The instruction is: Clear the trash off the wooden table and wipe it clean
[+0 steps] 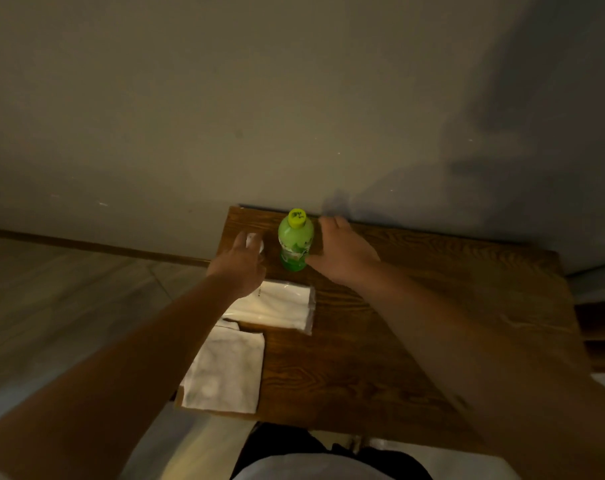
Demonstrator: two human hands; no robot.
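Floor: pale tiled floor (69,299) fills the left of the frame, beside the bench's left edge.
White cloth: a soft, folded white cloth (224,368) lies at the lower left of the brown wood-grain bench (415,323), hanging slightly over its near left edge. It looks limp and light; I judge it best gathered in a full handful for wiping.
Plastic packet: a flat, clear plastic-wrapped white packet (276,306) lies just above the cloth, left of centre. Its film is probably slippery, so pinching an edge or corner should hold better than pressing the flat face.
Left hand: the left hand (240,261) reaches over the bench's upper left corner; its fingers (240,239) touch a small white crumpled scrap (254,241). Whether they pinch it yet I cannot tell. The scrap should be weightless and crushable.
Green bottle: an upright green plastic bottle with a yellow-green cap (295,244) stands at the back of the bench, centre frame, near the grey wall (294,98). It looks rigid and smooth; taking it round the mid-body seems safest, since a push near the cap could tip it.
Right hand: the right hand (342,254) is just beside the bottle's right side, fingers (332,225) spread and released, thumb near the label, not yet closed round it.
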